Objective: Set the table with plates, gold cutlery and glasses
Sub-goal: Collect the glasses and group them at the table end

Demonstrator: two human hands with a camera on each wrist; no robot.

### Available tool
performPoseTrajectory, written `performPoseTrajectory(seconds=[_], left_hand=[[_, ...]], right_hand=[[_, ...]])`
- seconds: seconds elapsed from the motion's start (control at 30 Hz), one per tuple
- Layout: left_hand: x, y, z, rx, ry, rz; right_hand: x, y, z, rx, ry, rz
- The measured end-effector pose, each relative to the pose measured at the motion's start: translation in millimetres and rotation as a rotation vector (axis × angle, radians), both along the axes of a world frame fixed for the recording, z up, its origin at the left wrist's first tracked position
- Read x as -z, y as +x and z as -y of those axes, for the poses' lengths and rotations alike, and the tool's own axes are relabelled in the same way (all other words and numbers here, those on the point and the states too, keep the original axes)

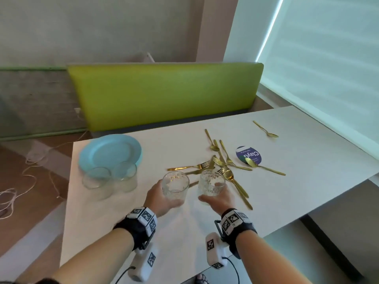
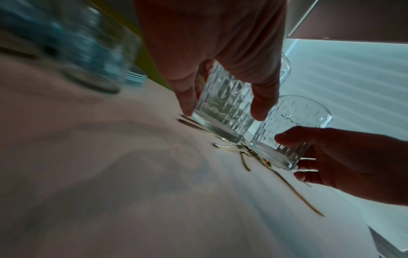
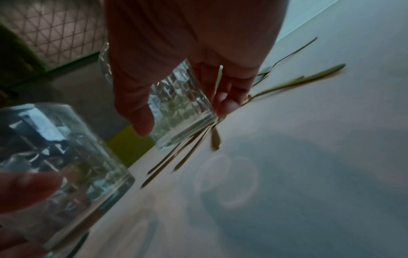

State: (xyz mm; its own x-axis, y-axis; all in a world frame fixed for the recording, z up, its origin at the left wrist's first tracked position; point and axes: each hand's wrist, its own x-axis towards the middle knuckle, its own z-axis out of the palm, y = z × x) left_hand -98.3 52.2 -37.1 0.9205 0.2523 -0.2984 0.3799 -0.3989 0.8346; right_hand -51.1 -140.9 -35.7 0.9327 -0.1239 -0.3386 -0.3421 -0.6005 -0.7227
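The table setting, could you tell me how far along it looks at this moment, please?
Done: very little; the light blue plates sit stacked at the far left corner, with two smooth clear glasses beside them. In hand: the left hand and right hand each grip a patterned cut-glass tumbler. Left: sorting the heaped gold forks and spoons, laying out plates and glasses.

Black wrist straps (image 1: pixel 141 228) carry white marker-tagged camera units (image 1: pixel 215 251).
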Motion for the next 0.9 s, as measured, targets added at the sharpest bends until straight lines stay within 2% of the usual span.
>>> performPoseTrajectory(seconds=[0.33,0.9], left_hand=[[25,-63,-90,-0.216,0.098,-0.060],[41,-95,-127,-0.428,0.089,-0.096]], right_hand=[[12,-32,-94,-0.315,-0.077,-0.039],[39,-50,-157,-0.471,-0.078,-0.046]])
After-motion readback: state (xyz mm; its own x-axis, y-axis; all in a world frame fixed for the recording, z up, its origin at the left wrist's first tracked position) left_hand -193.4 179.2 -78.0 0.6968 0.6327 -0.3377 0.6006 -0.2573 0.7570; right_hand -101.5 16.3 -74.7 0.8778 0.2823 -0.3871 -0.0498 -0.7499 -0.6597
